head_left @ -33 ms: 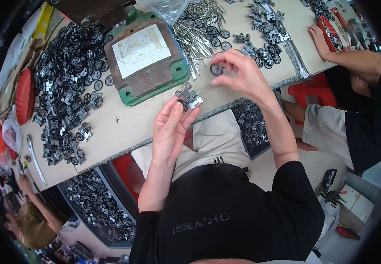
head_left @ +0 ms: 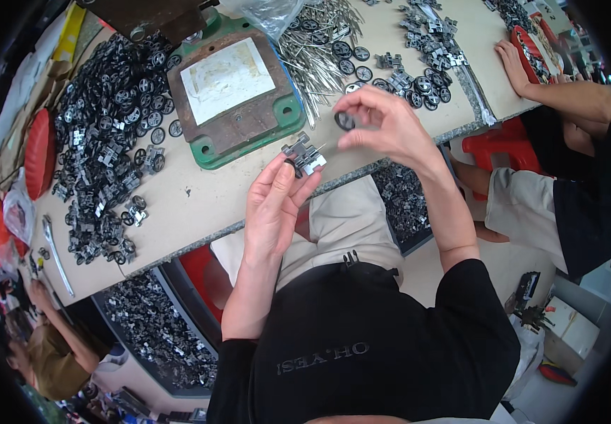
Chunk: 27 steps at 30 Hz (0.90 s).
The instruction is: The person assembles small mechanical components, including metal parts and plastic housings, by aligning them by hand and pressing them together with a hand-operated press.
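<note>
Left hand [head_left: 275, 201]: pinches a small, boxy grey chassis [head_left: 307, 153] above the tabletop's near edge.
Right hand [head_left: 394, 128]: grips a round black wheel [head_left: 345, 121] at its fingertips, near the chassis.
Beyond: green-and-brown metal base [head_left: 288, 110] on the beige tabletop [head_left: 168, 222], beside thin silver rods [head_left: 314, 67].

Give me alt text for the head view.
The left hand holds a grey chassis; the right hand holds a black wheel, apart from it. The table bears a green base, thin rods and, at left, a parts heap.
</note>
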### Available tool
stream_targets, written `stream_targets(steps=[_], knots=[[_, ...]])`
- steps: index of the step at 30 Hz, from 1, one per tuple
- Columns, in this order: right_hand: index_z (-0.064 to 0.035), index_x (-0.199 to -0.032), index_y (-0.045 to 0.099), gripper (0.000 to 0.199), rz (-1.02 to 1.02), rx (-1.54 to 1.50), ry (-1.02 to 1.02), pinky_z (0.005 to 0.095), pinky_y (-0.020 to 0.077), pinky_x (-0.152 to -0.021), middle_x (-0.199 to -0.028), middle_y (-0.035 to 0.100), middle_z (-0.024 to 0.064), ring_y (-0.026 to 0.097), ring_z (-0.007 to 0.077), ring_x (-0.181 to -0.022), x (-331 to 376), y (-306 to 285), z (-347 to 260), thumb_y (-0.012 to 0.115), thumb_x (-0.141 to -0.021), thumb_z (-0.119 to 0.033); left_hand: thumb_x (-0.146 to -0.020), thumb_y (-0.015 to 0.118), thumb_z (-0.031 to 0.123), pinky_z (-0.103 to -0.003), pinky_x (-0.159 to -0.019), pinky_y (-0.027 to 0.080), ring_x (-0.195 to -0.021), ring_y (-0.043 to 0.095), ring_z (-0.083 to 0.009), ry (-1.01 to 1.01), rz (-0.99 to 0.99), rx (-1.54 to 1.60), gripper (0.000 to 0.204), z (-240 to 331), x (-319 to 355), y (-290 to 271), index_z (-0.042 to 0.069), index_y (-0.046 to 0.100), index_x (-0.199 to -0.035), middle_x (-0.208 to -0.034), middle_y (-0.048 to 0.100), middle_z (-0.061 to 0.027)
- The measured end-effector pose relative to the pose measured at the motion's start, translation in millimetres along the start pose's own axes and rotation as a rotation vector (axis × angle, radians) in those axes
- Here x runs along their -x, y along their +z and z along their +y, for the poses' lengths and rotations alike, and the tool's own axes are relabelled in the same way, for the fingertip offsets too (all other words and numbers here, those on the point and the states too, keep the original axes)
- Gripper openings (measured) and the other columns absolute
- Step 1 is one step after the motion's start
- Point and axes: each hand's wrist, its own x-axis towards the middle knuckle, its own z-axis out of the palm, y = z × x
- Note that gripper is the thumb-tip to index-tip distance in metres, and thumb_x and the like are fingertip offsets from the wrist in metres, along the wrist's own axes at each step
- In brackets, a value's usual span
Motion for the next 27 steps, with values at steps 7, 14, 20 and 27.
stream_targets(steps=[7,14,20,27], knots=[[-0.0004,-0.106,0.054,0.042,-0.214,-0.946,0.184,0.0209,0.0438,-0.073,-0.093,0.057,0.0008,0.052,0.0071,-0.085,16.2,25.5,-7.5,0.073,-0.069,-0.001,-0.091,0.05,0.013,-0.035,-0.089,0.05,-0.098,0.059,-0.0231,0.011,-0.056,0.039,0.028,-0.8,2.2,3.0,-0.003,0.05,-0.114,-0.11,0.057,-0.0137],[-0.001,-0.107,0.054,0.042,-0.215,-1.055,0.204,0.0246,0.0442,-0.082,-0.1,0.058,0.0042,0.055,0.0113,-0.094,19.3,33.2,0.2,0.073,-0.069,0.0,-0.09,0.05,0.012,-0.033,-0.086,0.052,-0.097,0.06,-0.0201,0.023,-0.056,0.005,0.03,1.2,4.1,3.4,-0.004,0.048,-0.117,-0.11,0.058,-0.0133],[-0.0007,-0.106,0.053,0.042,-0.246,-1.043,0.166,0.0251,0.0433,-0.083,-0.102,0.058,0.0045,0.054,0.0115,-0.094,17.2,31.4,2.2,0.073,-0.069,0.0,-0.09,0.051,0.01,-0.033,-0.086,0.052,-0.096,0.06,-0.0197,0.036,-0.043,-0.025,0.03,2.4,4.5,4.2,-0.004,0.048,-0.117,-0.109,0.058,-0.0133],[-0.0007,-0.104,0.054,0.043,-0.225,-1.009,0.165,0.0238,0.0427,-0.082,-0.098,0.057,0.0032,0.053,0.0103,-0.092,15.4,28.2,-0.7,0.075,-0.066,0.0,-0.089,0.051,0.007,-0.033,-0.086,0.051,-0.096,0.06,-0.0191,0.034,-0.047,-0.018,0.031,2.3,3.5,3.5,-0.005,0.048,-0.117,-0.109,0.058,-0.0134]])
